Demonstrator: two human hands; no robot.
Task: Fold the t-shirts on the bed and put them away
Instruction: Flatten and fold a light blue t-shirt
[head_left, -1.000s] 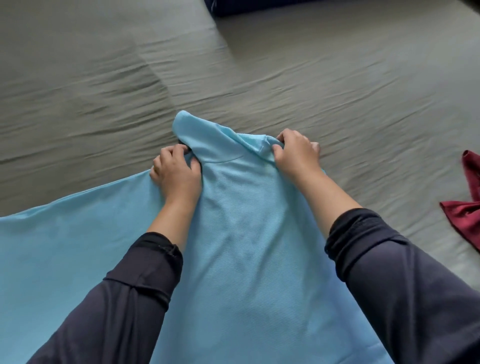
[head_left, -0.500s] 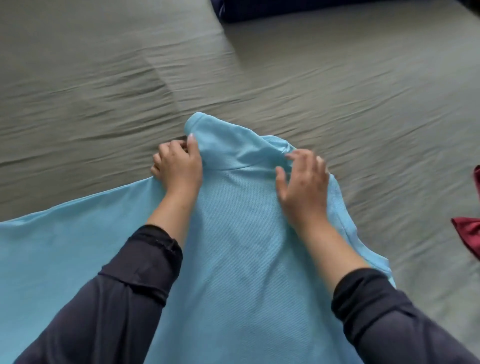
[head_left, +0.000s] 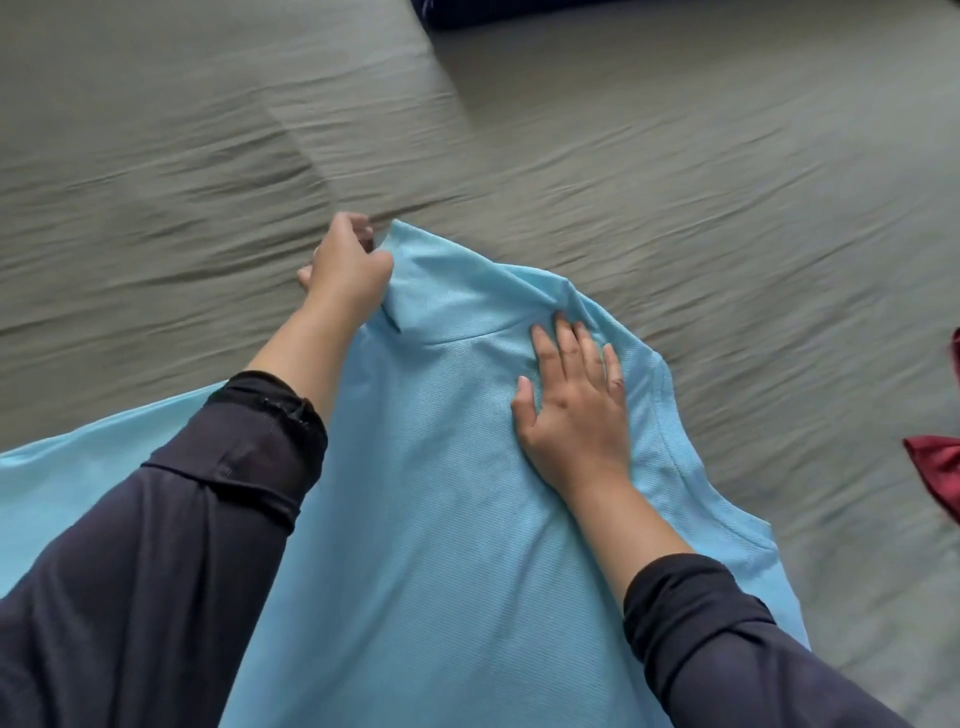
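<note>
The blue shirt (head_left: 441, 519) lies spread across the near part of the bed (head_left: 675, 208), its collar end pointing toward the far edge. The left hand (head_left: 345, 265) reaches forward, fingers curled, pinching the shirt's far left corner at the collar. The right hand (head_left: 574, 405) lies flat on the cloth just below the collar, fingers straight and slightly spread, pressing down. A red cloth (head_left: 935, 467) sits at the bed's right edge.

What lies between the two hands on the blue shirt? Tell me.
Only the blue t-shirt's collar fabric lies between the left hand and right hand, seen in the head view.
</note>
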